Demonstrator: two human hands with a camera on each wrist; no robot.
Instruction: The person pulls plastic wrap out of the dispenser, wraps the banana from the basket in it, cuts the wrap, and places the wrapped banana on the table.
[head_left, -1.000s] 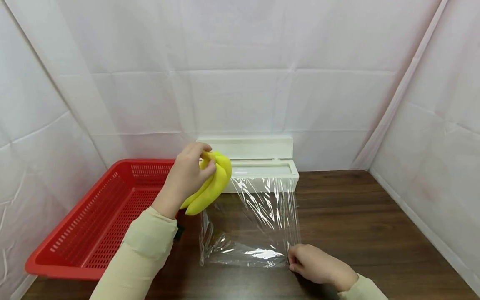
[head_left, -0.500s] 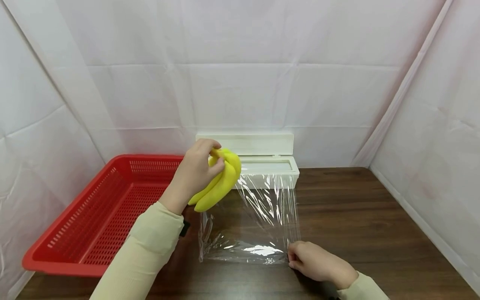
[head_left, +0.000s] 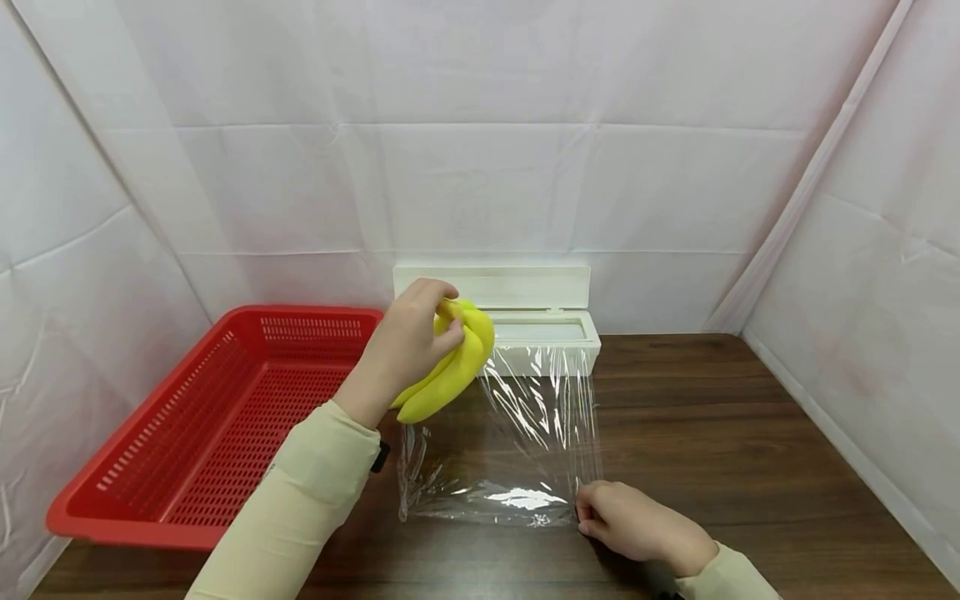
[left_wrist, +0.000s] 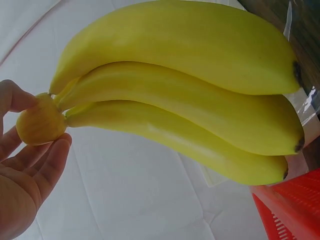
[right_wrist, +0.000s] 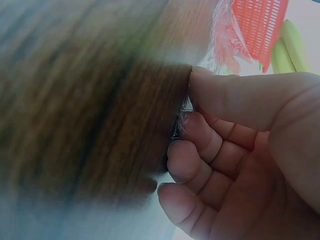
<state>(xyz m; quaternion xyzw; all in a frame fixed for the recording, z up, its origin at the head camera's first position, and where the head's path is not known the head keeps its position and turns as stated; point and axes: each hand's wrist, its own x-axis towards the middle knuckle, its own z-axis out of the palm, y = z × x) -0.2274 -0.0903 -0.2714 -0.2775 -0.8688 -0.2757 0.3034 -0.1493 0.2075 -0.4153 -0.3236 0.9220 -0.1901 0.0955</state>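
A bunch of yellow bananas hangs from my left hand, whose thumb and fingers pinch it by the stem. In the left wrist view the bananas spread out from that stem. Clear plastic wrap stretches over the table from a white dispenser box with its lid raised. My right hand pinches the wrap's near right corner, down at the tabletop. In the right wrist view, crinkled film shows between the thumb and fingers. The bananas are held above the wrap's left part and hide some of it.
A red perforated basket stands on the left, beside my left forearm. Dark wooden tabletop extends to the right of the wrap. White cloth walls enclose the back and both sides.
My left hand has carried the bananas a little to the right, across the front of the dispenser box. The right hand keeps its place at the wrap's corner.
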